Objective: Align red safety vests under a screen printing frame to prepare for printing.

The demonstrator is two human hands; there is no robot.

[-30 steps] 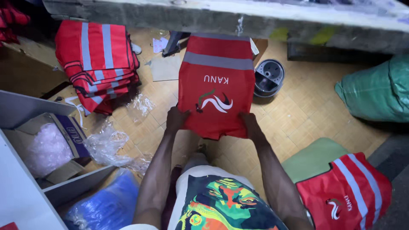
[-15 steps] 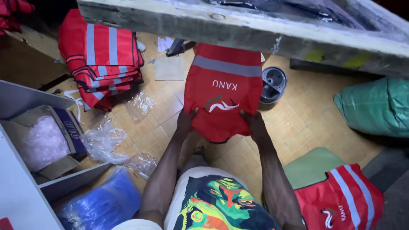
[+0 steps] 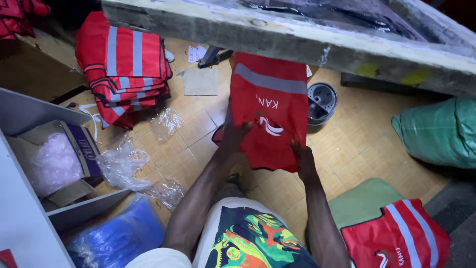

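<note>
A wooden frame (image 3: 277, 39) spans twelve o'clock; beneath it, at centre, hangs a red reflective vest (image 3: 270, 106), held up off the tiled floor (image 3: 347, 149). A finished-looking vest stack (image 3: 126, 69) sits at ten o'clock, another vest (image 3: 396, 238) at five. The left hand (image 3: 233, 136) and right hand (image 3: 302, 159) each pinch the held vest's lower edge, its folding apparently not yet done.
</note>
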